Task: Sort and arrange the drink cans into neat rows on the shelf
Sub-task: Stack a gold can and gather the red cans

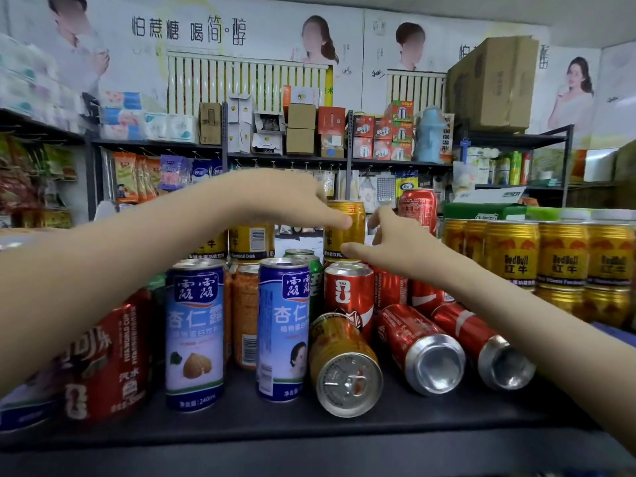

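Gold can (345, 230) stands upright behind the red can (348, 292), stacked on others. Left hand (285, 197) touches its top and side; right hand (395, 242), fingers spread, touches its base.

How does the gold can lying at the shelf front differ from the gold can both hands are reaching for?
Pose: the front gold can lies on its side, pull-tab end toward the camera; the raised gold can stands upright.
Level: the front one rests on the dark shelf; the raised one sits higher, apparently stacked on other cans.
Contact: the front one is untouched; the left hand and right hand flank the raised one, fingers at its sides.
Shared: same gold colour.
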Demonstrator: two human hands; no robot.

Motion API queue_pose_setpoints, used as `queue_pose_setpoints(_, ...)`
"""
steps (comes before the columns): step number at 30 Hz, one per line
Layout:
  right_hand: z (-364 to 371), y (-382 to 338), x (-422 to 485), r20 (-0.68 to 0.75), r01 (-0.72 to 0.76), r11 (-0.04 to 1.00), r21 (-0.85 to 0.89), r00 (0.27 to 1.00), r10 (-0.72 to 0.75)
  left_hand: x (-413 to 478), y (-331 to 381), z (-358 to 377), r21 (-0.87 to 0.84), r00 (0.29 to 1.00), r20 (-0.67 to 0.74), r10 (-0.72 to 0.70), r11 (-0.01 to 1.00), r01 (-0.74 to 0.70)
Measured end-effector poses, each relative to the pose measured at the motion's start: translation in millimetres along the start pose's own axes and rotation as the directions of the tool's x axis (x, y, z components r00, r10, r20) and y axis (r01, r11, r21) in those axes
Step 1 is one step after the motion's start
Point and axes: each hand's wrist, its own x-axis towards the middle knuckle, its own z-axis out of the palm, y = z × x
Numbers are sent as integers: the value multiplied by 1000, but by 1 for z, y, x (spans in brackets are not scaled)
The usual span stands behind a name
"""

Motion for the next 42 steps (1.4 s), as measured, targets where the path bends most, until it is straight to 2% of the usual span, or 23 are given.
queue_pose_setpoints(3,9,-12,-10,132,-22,990,-141,990,41,-32,3,7,200,998,53,35,979,-45)
queue_pose_setpoints(6,19,-18,-12,200,-51,966,-252,974,104,-52,-2,22,365,997,63,52,928,-71)
queue_pose_setpoints(9,23,-20,-10,249,-73,969,-236,959,133,-59,-10,36,440,996,2,92,894,-84)
queue_pose_setpoints(14,27,-10,-4,220,-107,993,-59,969,117,-61,-16,38,373,990,-33,136,921,-114)
queue_pose_setpoints(19,22,-11,-11,118,-120,992,-49,985,125,-61,-16,37,386,989,-11,145,913,-130)
queue_pose_setpoints(25,12,-11,-19,-58,-127,992,20,990,128,-59,-18,47,375,986,-81,145,921,-105)
queue_pose_setpoints(32,-3,-12,-27,-225,-175,950,259,945,235,-58,-19,52,255,972,-135,191,955,-152)
queue_pose_setpoints(34,-7,-13,-29,-218,-219,877,428,917,335,-58,-17,50,229,974,-108,201,958,-173)
queue_pose_setpoints(37,-17,-20,-37,-114,-193,632,751,904,412,-54,-18,46,108,977,-117,181,980,-168)
queue_pose_setpoints(40,-22,-26,-43,-15,-166,411,896,915,402,-46,-17,41,-36,966,-212,148,987,-159)
queue_pose_setpoints(42,-20,-28,-46,41,-160,269,950,916,400,-42,-16,35,-154,964,-226,141,972,-179)
